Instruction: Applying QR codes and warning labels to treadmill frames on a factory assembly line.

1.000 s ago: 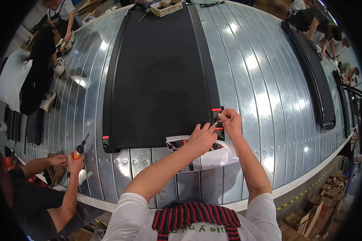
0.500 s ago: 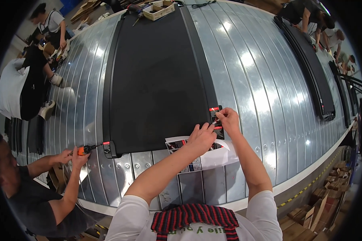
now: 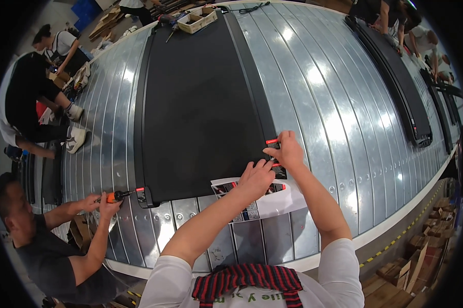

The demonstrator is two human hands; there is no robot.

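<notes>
A large black panel [image 3: 195, 102] with raised side rails lies lengthwise before me. Black-and-red labels [image 3: 272, 143] sit at its near right corner. My right hand [image 3: 289, 153] is at these labels, its thumb across one and its other fingers curled. My left hand [image 3: 257, 178] rests beside it, fingers somewhat spread, their tips by the lower label. Beneath the left hand and forearm is a white sheet of labels [image 3: 288, 201], overlapping the panel's near edge, its right side curling up. What the left thumb does is hidden.
At left, a co-worker [image 3: 41, 246] holds an orange-and-black power driver [image 3: 109, 197] against the panel's near left corner [image 3: 144, 197]. A parts box [image 3: 198, 21] stands on the panel's far end. Another black panel [image 3: 395, 84] lies right on the ribbed metal table [image 3: 313, 113]; cardboard [image 3: 416, 262] lies below.
My right thumb has stretched out over the label, where thumb and fingers were pinched together before. My left hand stays in place. The person at upper left has shifted.
</notes>
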